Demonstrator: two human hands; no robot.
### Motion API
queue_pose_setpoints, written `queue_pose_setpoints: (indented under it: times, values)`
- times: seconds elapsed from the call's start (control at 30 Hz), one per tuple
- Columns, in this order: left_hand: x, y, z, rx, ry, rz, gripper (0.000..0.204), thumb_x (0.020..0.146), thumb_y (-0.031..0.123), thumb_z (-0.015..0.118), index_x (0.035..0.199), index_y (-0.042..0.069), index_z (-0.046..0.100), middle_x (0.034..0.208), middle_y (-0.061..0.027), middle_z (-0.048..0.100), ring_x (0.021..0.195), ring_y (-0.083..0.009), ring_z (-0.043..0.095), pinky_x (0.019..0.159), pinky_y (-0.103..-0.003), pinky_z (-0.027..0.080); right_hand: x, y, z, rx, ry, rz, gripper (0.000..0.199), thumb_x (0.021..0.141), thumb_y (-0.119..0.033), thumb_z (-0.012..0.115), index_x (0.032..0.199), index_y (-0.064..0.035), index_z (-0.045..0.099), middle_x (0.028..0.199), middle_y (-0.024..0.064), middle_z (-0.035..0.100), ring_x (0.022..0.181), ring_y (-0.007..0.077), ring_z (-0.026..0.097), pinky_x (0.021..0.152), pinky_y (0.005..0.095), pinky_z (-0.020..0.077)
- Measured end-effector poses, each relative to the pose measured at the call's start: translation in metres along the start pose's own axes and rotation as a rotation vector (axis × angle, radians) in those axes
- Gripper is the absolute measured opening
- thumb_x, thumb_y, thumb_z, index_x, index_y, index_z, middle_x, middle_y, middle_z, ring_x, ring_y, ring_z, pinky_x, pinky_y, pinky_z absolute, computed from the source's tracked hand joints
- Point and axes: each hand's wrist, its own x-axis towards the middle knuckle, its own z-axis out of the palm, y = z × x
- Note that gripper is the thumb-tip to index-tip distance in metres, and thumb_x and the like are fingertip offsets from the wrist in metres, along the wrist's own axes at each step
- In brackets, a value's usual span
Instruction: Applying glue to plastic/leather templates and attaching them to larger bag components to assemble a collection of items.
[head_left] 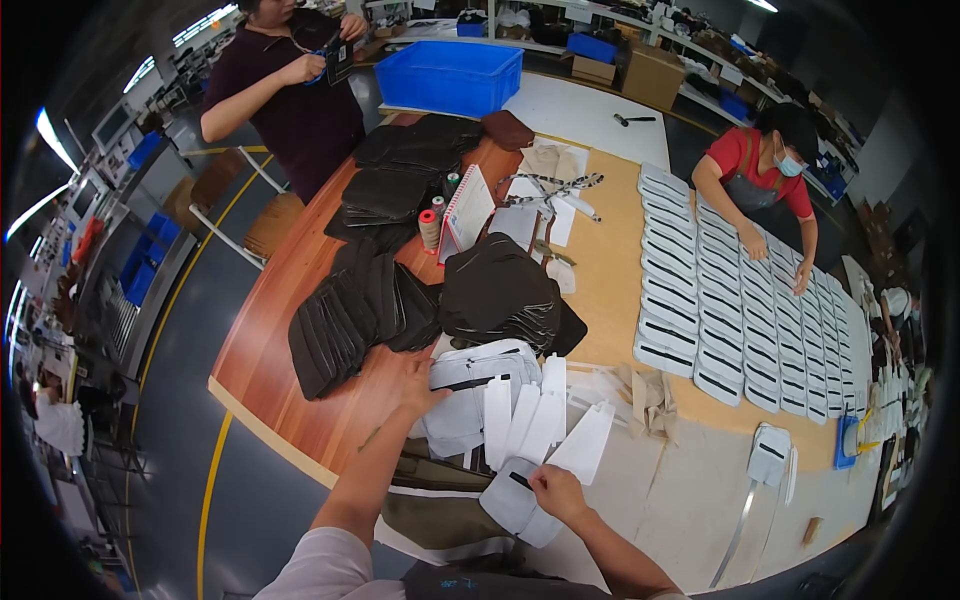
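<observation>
My left hand (422, 388) rests with its fingers apart against the left edge of a stack of light-grey fabric pieces (455, 410). The top pieces carry a black strip. My right hand (557, 493) is closed, its fingertips pinching the edge of a rounded grey fabric panel (508, 502) with a short black strip, close to my body. Between my hands several long white tapered pieces (540, 430) lie fanned over the grey stack. Olive-green fabric (430, 520) lies under the grey panel at the table's near edge.
Dark fabric stacks (500, 290) stand beyond my left hand, beside thread spools (430, 230) and a spiral-bound calendar (467, 215). Rows of grey panels (720, 300) cover the right; a masked co-worker leans over them. Another person stands far left near a blue bin (450, 78).
</observation>
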Motion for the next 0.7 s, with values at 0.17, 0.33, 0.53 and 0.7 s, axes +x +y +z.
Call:
queue_pose_setpoints:
  times: [0.17, 0.33, 0.53, 0.7]
  values:
    - [-0.004, -0.014, 0.012, -0.036, 0.064, 0.026, 0.086, 0.061, 0.025, 0.084, 0.134, 0.005, 0.042, 0.129, -0.0210, 0.043, 0.121, -0.0387, 0.042, 0.102, -0.042, 0.037, -0.016, -0.005, 0.007, -0.007, 0.056, -0.039, 0.012, 0.083, -0.016, 0.060, 0.077, -0.0050, 0.059, 0.071, 0.0126, 0.063, 0.066, 0.0323, 0.062, 0.060, 0.0418, 0.0493]
    - [0.002, -0.039, 0.021, -0.021, 0.119, 0.090, 0.087, 0.062, 0.030, 0.083, 0.135, 0.006, 0.041, 0.127, -0.0233, 0.045, 0.119, -0.0425, 0.042, 0.101, -0.045, 0.037, -0.021, -0.015, 0.010, -0.040, 0.098, -0.129, 0.020, 0.086, -0.019, 0.059, 0.073, -0.0034, 0.055, 0.069, 0.0179, 0.059, 0.066, 0.0390, 0.059, 0.058, 0.0479, 0.0451]
    - [0.006, -0.012, 0.011, -0.019, 0.130, 0.117, 0.080, 0.066, 0.024, 0.081, 0.133, 0.004, 0.042, 0.124, -0.0245, 0.046, 0.115, -0.0424, 0.045, 0.099, -0.044, 0.039, -0.024, -0.015, 0.004, -0.070, 0.075, -0.078, 0.026, 0.088, -0.020, 0.060, 0.070, -0.0028, 0.052, 0.063, 0.0177, 0.057, 0.059, 0.0378, 0.057, 0.053, 0.0461, 0.0430]
    - [0.000, -0.007, 0.005, 0.024, 0.113, 0.044, 0.085, 0.066, 0.021, 0.082, 0.136, 0.002, 0.037, 0.128, -0.0238, 0.042, 0.119, -0.0413, 0.041, 0.102, -0.043, 0.037, -0.011, -0.021, -0.001, 0.118, 0.043, 0.023, 0.018, 0.082, -0.013, 0.065, 0.074, -0.0033, 0.053, 0.073, 0.0138, 0.060, 0.062, 0.0311, 0.058, 0.054, 0.0423, 0.0452]
